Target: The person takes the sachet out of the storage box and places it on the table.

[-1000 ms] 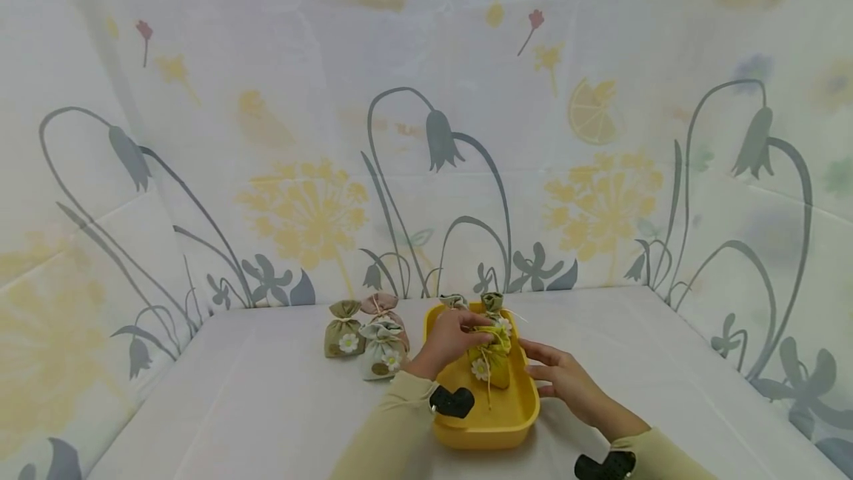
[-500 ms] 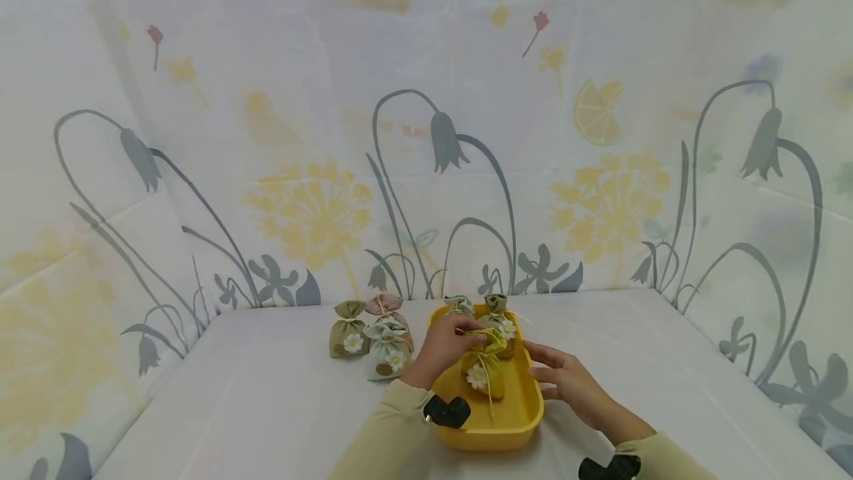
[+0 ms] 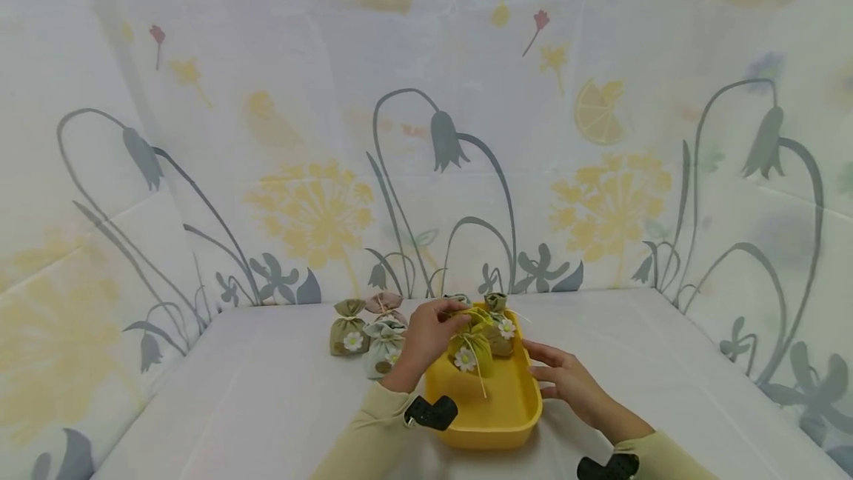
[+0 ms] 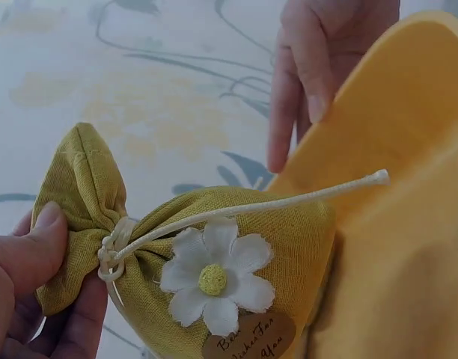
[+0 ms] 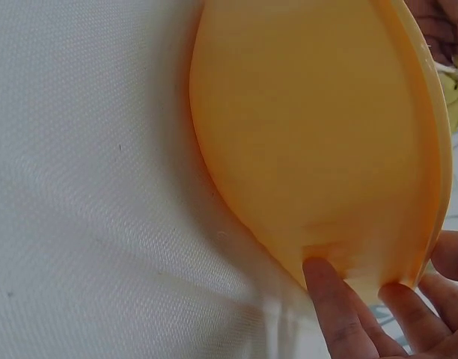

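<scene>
My left hand pinches the gathered top of a yellow-green drawstring pouch between thumb and fingers. A white daisy, a cream cord and a brown tag sit on its front. In the head view the pouch overlaps the middle-left of a yellow tray. The right hand touches the tray's outer right wall with nearly straight fingertips. Inside the tray, at the back, stand an olive pouch with a daisy and a pale pouch, mostly hidden.
Left of the tray, on the white-covered table, stand an olive pouch, a pink pouch and a pale mint pouch, the last partly behind my left hand. A flower-printed cloth hangs behind the table.
My left hand has drawn the yellow-green pouch leftward across the tray, toward its left rim. The right hand stays at the tray's right side.
</scene>
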